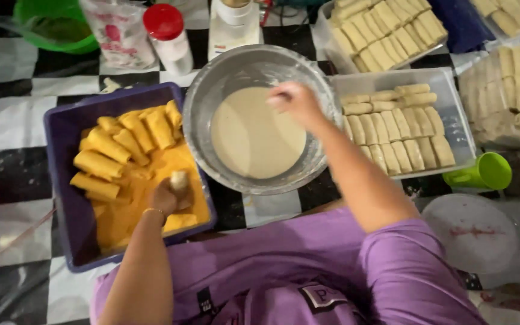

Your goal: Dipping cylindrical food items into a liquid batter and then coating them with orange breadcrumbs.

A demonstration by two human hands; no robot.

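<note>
Head view: left hand (165, 197) holds pale roll (179, 180) upright.

Surface: black-and-white checked covering (13, 174), lying under everything.
Left: purple tray (61, 180) sitting on it.
Centre: metal bowl (209, 90) resting just beside the tray.
Right: clear trays (458, 114) standing close together; green cup (482, 173) lying tipped; white lid (476, 232) lying flat.
Far edge: red-capped bottle (168, 37), plastic bag (118, 30), green bowl (49, 24) standing.

purple short-sleeved shirt (308, 265), thin wrist bracelet (153, 210)
</note>
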